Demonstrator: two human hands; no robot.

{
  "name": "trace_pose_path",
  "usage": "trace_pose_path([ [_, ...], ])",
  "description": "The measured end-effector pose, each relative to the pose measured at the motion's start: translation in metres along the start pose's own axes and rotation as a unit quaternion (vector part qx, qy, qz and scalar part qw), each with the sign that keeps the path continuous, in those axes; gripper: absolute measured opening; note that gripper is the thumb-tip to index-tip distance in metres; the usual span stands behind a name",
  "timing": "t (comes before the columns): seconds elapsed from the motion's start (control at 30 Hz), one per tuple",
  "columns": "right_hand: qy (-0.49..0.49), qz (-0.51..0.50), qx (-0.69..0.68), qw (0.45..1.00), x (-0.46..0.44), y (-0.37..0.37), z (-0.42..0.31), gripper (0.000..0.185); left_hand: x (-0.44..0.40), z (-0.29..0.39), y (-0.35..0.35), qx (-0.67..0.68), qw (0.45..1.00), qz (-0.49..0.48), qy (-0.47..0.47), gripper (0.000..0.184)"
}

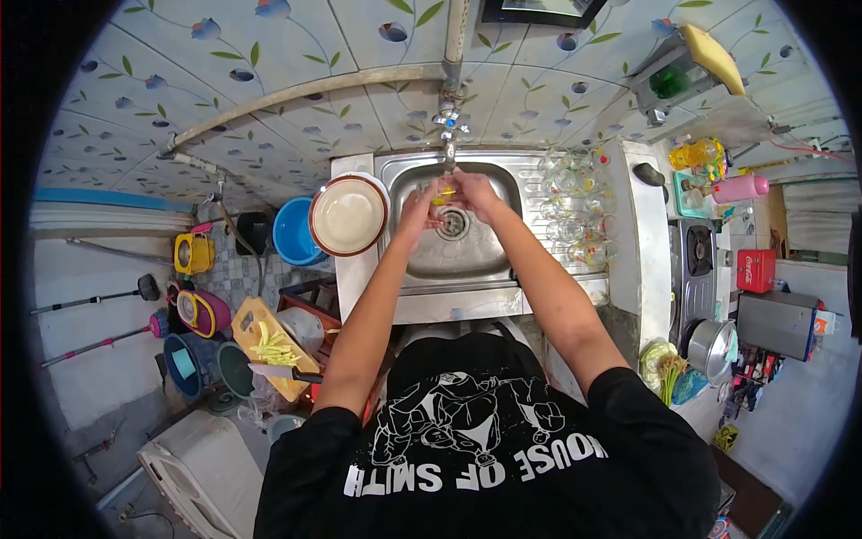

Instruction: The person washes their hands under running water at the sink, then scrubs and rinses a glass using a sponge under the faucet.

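Note:
Under the tap (449, 135), both hands close around what looks like a clear drinking glass (444, 195) with a yellow mark; my fingers cover most of it. My left hand (418, 208) grips it from the left side. From the right, my right hand (475, 194) wraps round its upper part, near the spout. Below them lies the steel sink (449, 262) with its drain (452, 225). Several clean-looking clear glasses (575, 202) stand on the ribbed drainboard at the right.
Stacked bowls (348, 216) with a brown rim sit left of the sink, beside a blue basin (296, 231). At lower left, a knife (274, 370) and cut pale strips lie on a cutting board (296, 388). A stove (699, 251) and a pot (711, 349) are at the right.

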State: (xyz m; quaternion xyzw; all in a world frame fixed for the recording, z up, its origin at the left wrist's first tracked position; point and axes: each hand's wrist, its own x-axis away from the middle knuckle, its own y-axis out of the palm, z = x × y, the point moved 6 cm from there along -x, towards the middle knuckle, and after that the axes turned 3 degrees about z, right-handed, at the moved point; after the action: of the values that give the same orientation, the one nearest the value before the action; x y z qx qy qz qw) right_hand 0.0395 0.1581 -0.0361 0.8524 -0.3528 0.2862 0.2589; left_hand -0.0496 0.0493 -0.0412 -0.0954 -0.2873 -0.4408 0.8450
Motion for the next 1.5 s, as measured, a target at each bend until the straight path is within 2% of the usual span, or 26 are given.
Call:
trace_pose_path([
  [0.03, 0.004, -0.001, 0.004, 1.0, 0.004, 0.002, 0.004, 0.027, -0.001, 0.0, -0.003, 0.004, 1.0, 0.002, -0.003, 0.067],
  [0.1, -0.156, -0.036, 0.067, 0.985, 0.012, 0.013, -0.009, 0.03, -0.007, -0.003, -0.012, 0.072, 0.995, -0.014, -0.067, 0.067],
  [0.13, -0.202, -0.036, 0.11, 0.973, 0.014, 0.017, -0.012, 0.025, -0.012, -0.012, -0.019, 0.084, 0.989, -0.012, -0.123, 0.073],
  [0.17, -0.199, -0.037, 0.111, 0.973, 0.013, 0.019, -0.012, 0.025, -0.014, -0.018, -0.022, 0.086, 0.988, -0.01, -0.125, 0.073],
  [0.23, -0.091, 0.005, 0.149, 0.985, 0.001, 0.015, -0.01, 0.022, -0.012, -0.02, -0.021, 0.089, 0.981, -0.015, -0.17, 0.075],
  [0.37, -0.065, 0.025, 0.121, 0.99, -0.008, 0.01, -0.01, 0.024, -0.006, -0.012, -0.007, 0.109, 0.987, -0.019, -0.113, 0.071],
  [0.43, -0.123, -0.041, 0.117, 0.985, 0.001, 0.02, -0.013, 0.023, -0.013, -0.016, -0.011, 0.138, 0.987, -0.032, -0.081, 0.061],
  [0.47, -0.122, -0.041, 0.119, 0.984, 0.001, 0.02, -0.016, 0.023, -0.017, -0.019, -0.011, 0.14, 0.986, -0.031, -0.081, 0.061],
  [0.53, -0.163, -0.067, 0.302, 0.937, 0.009, 0.029, -0.026, 0.022, -0.027, -0.028, -0.019, 0.152, 0.988, -0.016, -0.025, 0.05],
  [0.57, -0.163, -0.066, 0.302, 0.937, 0.011, 0.032, -0.025, 0.022, -0.035, -0.036, -0.022, 0.152, 0.988, -0.017, -0.025, 0.05],
  [0.63, -0.284, -0.1, 0.282, 0.911, 0.01, 0.042, -0.023, 0.027, -0.049, -0.047, -0.023, 0.151, 0.988, -0.026, -0.023, 0.045],
  [0.67, -0.288, -0.065, 0.306, 0.905, 0.001, 0.038, -0.018, 0.026, -0.046, -0.044, -0.021, 0.151, 0.988, -0.027, -0.022, 0.045],
  [0.7, -0.289, -0.065, 0.307, 0.905, 0.002, 0.038, -0.019, 0.026, -0.019, -0.023, -0.012, 0.157, 0.985, -0.01, -0.074, 0.042],
  [0.73, -0.309, -0.013, 0.311, 0.899, 0.008, 0.033, -0.025, 0.025, -0.002, -0.013, -0.007, 0.162, 0.979, 0.007, -0.125, 0.039],
  [0.77, -0.327, 0.04, 0.313, 0.891, 0.013, 0.028, -0.029, 0.024, -0.003, -0.015, -0.006, 0.164, 0.979, 0.008, -0.124, 0.039],
  [0.8, -0.328, 0.037, 0.314, 0.89, 0.015, 0.027, -0.026, 0.024, -0.006, -0.013, -0.005, 0.126, 0.988, 0.006, -0.087, 0.038],
  [0.87, -0.375, 0.123, 0.446, 0.803, 0.025, 0.025, -0.026, 0.02, -0.009, -0.011, -0.007, 0.09, 0.995, 0.005, -0.049, 0.037],
  [0.9, -0.374, 0.123, 0.447, 0.803, 0.032, 0.027, -0.026, 0.02, -0.008, -0.009, -0.009, 0.044, 0.999, 0.007, -0.025, 0.036],
  [0.97, -0.383, 0.166, 0.512, 0.75, 0.046, 0.032, -0.028, 0.018, -0.007, -0.009, -0.011, -0.002, 1.0, 0.007, -0.001, 0.037],
  [1.0, -0.359, 0.179, 0.542, 0.739, 0.046, 0.031, -0.026, 0.018, -0.01, -0.01, -0.01, -0.027, 0.999, -0.025, 0.037, 0.04],
  [1.03, -0.358, 0.18, 0.54, 0.74, 0.047, 0.031, -0.026, 0.018, -0.012, -0.009, -0.008, -0.053, 0.994, -0.056, 0.076, 0.047],
  [1.13, -0.357, 0.184, 0.529, 0.747, 0.044, 0.026, -0.025, 0.017, -0.012, -0.011, -0.01, -0.044, 0.995, -0.049, 0.071, 0.055],
  [1.2, -0.34, 0.172, 0.465, 0.799, 0.039, 0.018, -0.029, 0.017, -0.009, -0.01, -0.011, -0.045, 0.996, -0.042, 0.066, 0.057],
  [1.3, -0.379, 0.162, 0.49, 0.768, 0.046, 0.023, -0.03, 0.017, -0.003, -0.011, -0.015, -0.058, 0.996, -0.016, 0.066, 0.061],
  [1.43, -0.385, 0.179, 0.476, 0.77, 0.041, 0.024, -0.026, 0.019, 0.002, -0.008, -0.016, -0.133, 0.986, 0.043, 0.096, 0.067],
  [1.5, -0.375, 0.138, 0.414, 0.818, 0.033, 0.022, -0.022, 0.022, 0.012, -0.002, -0.008, -0.11, 0.989, 0.014, 0.101, 0.067],
])
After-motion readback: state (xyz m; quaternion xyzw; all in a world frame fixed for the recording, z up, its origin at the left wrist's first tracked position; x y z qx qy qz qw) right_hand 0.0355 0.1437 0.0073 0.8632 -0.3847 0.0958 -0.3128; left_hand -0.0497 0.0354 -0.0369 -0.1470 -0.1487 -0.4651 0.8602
